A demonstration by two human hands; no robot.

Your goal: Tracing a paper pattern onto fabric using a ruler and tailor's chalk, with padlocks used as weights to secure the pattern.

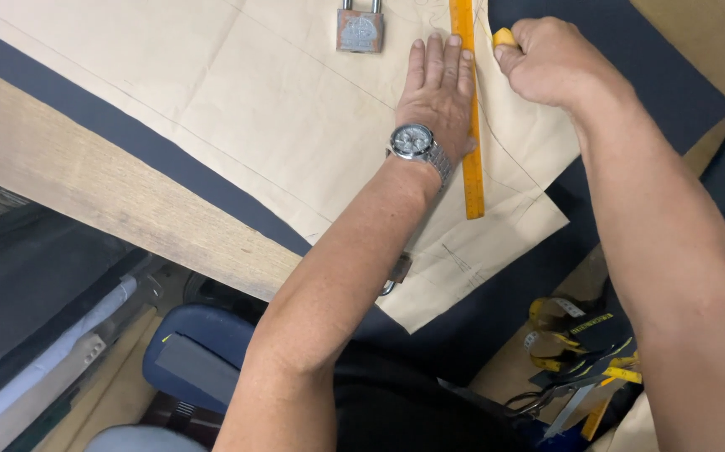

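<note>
The left hand [439, 92] lies flat, its grip open, pinning the orange ruler [468, 117] on the paper pattern [237, 109]. Beside it, the right hand [546, 59] has its grip closed on yellow chalk [504, 37], marking along the ruler's edge; faint lines already cross the paper, this one looks unfinished.

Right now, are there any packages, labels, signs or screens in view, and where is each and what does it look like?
No packages, signs or screens.
Padlock: top centre on the tan paper pattern, square metal body with a reddish embossed face.
Wristwatch: on the left hand's wrist, round pale dial, metal band.
Tape measure: lower right, yellow coil with printed marks.
Ruler: orange graduated strip under the left hand.
</note>
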